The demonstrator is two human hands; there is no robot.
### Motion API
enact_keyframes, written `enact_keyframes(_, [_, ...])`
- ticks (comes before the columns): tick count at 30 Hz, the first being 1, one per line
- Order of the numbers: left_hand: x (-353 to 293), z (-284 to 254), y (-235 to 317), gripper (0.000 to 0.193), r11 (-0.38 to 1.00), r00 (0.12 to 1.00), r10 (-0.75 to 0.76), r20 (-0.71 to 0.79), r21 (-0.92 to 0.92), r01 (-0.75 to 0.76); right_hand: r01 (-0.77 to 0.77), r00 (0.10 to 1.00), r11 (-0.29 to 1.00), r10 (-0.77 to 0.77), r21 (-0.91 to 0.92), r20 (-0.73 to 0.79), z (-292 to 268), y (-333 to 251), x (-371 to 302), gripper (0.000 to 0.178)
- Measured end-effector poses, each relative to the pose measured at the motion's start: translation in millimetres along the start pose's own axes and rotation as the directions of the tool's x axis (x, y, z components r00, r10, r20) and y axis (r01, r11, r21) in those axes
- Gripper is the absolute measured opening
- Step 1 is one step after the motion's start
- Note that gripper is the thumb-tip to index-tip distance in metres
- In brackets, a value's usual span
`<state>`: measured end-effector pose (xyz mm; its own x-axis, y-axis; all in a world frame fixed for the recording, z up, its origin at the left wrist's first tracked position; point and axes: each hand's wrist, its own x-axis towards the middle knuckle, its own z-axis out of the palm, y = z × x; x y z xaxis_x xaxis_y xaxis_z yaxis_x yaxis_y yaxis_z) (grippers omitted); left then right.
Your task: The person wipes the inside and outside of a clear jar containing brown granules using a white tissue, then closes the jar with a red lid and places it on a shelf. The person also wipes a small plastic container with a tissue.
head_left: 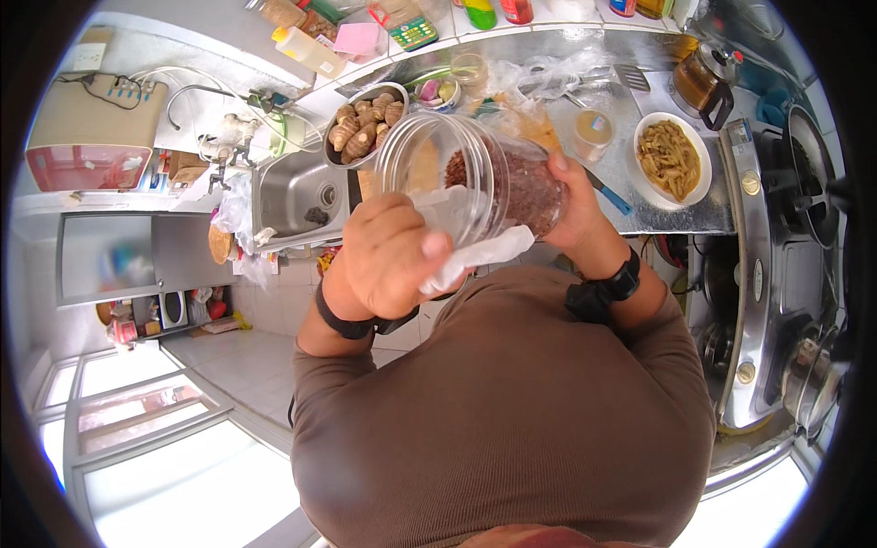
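A clear jar [525,187] lies tilted in front of my chest, its wide ringed end toward the left. Reddish-brown dry bits, perhaps a spice, fill its lower part. My right hand [577,203] is wrapped around the base end. At the ringed end, my left hand [391,260] is closed on a crumpled white tissue or thin cloth [480,256], which hangs below the jar's side. Whether a clear lid sits on the rings is hard to make out. The fingertips of my left hand are partly hidden.
Behind the jar on the steel counter are a bowl of taro-like roots [365,123], a white bowl of brown strips [669,160], a blue-handled knife [610,196], a cup [592,132] and a coffee pot [703,82]. A sink [297,196] lies left, a gas stove [767,274] right.
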<state>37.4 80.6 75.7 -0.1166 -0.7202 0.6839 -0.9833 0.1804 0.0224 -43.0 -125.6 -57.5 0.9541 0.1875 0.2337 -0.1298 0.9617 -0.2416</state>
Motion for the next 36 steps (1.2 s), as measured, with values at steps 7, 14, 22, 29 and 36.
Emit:
enact_keyframes(7, [-2.0, 16.1, 3.8, 0.074, 0.934, 0.91, -0.348, -0.224, -0.003, 0.356, 0.444, 0.831, 0.452, -0.531, -0.774, 0.166, 18.0, 3.1, 2.1, 0.095])
enact_keyframes(14, [13.0, 16.1, 6.8, 0.066, 0.766, 0.649, -0.642, -0.409, -0.305, 0.565, 0.54, 0.563, -0.419, -0.464, -0.73, 0.684, 29.4, -4.1, 9.0, 0.106])
enact_keyframes(22, [-1.2, 7.6, -10.3, 0.059, 0.997, 0.962, -0.053, -0.268, -0.073, 0.034, -0.002, 0.997, 0.947, -0.021, -0.322, -0.069, 26.4, -4.6, -1.9, 0.105])
enact_keyframes(29, [-1.4, 21.0, -6.3, 0.072, 0.94, 0.871, -0.336, -0.359, -0.188, 0.285, 0.218, 0.913, 0.63, -0.401, -0.745, -0.072, 26.1, 3.7, -6.7, 0.098])
enact_keyframes(36, [6.0, 26.7, -14.8, 0.064, 0.885, 0.828, -0.386, -0.406, 0.092, 0.457, 0.377, 0.593, -0.438, -0.563, -0.816, 0.576, 25.1, -6.5, 5.8, 0.099])
